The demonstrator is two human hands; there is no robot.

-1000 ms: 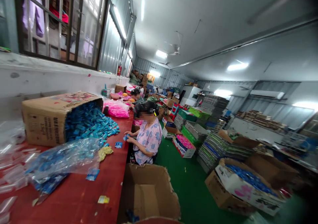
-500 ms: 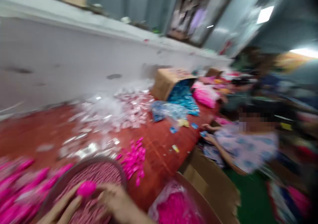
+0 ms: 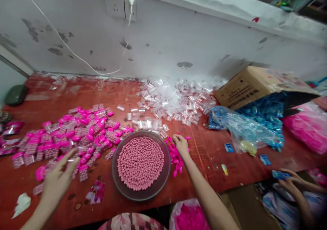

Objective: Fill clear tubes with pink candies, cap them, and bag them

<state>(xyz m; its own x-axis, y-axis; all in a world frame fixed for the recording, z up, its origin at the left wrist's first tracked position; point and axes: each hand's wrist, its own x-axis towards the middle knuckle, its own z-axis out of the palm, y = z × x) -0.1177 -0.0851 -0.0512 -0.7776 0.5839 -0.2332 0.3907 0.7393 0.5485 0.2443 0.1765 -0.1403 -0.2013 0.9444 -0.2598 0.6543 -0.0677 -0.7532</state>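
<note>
Right hand [image 3: 181, 144] down on the loose bright pink plastic caps [image 3: 175, 157] just right of the round dark shallow dish of pink beads [image 3: 140, 162], fingers curled over them; whether one is pinched cannot be told. Left hand [image 3: 57, 179] spread wide, holding nothing, at the near edge of the heap of pink-capped clear vials [image 3: 76, 134] left of the dish. Best to pinch one cap only, keep wrists clear of the dish rim, avoid sweeping vials off the red table [image 3: 212, 179]
</note>
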